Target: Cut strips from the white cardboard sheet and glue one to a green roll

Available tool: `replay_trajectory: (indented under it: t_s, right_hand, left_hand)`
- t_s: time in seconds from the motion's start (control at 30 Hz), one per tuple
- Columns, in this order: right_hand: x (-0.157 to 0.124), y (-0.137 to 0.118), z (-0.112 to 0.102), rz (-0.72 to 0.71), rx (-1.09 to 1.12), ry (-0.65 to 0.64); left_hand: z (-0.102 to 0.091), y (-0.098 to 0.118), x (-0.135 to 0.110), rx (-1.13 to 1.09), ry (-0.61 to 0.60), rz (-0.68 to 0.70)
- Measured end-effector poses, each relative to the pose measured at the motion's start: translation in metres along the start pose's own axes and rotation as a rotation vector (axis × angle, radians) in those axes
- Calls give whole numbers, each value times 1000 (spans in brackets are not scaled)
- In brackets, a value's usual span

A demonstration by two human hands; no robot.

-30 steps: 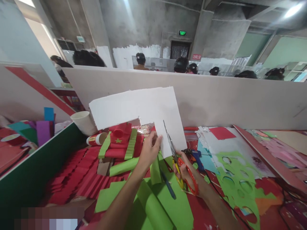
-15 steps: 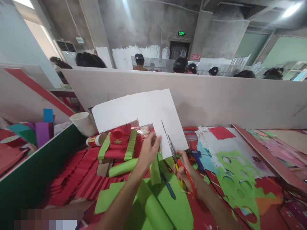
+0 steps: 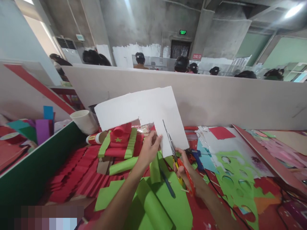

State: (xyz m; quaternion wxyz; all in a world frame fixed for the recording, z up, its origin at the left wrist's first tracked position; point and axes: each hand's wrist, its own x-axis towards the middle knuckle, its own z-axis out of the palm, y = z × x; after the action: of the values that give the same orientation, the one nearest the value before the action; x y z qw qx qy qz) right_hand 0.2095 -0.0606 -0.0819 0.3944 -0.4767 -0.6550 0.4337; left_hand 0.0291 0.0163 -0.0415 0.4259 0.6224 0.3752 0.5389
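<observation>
A white sheet of card [image 3: 134, 107] with a stepped lower edge is held up in front of me. My left hand [image 3: 151, 144] pinches it near its lower edge. My right hand [image 3: 183, 166] is closed around scissors [image 3: 188, 179] with orange and yellow handles. Their blades lie at the card's lower right part, beside a dark line drawn or cut there; I cannot tell which. Below my hands are green paper [image 3: 153, 204] and a dark blue stick-like tool [image 3: 168, 184]. A red paper piece with a gold star [image 3: 118, 139] lies to the left.
Folded red paper strips [image 3: 74, 175] fill the left side by a green divider [image 3: 35, 166]. A white cup [image 3: 84, 122] stands behind. On the right lie a blue glue gun [image 3: 198, 156] with a cord and green paper with round holes [image 3: 236, 179]. A white partition [image 3: 216, 99] runs across the back.
The scissors and both hands hold nearly the same place on the card. The view has shifted slightly, and the card's upper edge appears a little higher and further right.
</observation>
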Motion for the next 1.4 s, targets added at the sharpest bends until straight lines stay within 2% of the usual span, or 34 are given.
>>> replay_trajectory:
  t_s: [0.33, 0.53, 0.83, 1.2, 1.4]
  right_hand:
    - [-7, -10, 4, 23, -144, 43]
    - [-8, -15, 4, 38, -163, 55]
    - [-7, -14, 8, -7, -221, 159]
    - [-5, -12, 9, 3, -193, 166]
    - [-4, -8, 5, 30, -132, 140]
  left_hand:
    - [1, 2, 0, 172, 21, -4]
    - [3, 2, -1, 136, 34, -12]
    - [5, 7, -3, 48, 49, -35]
    - [5, 6, -2, 11, 52, -48]
    - [3, 7, -1, 80, 43, -34]
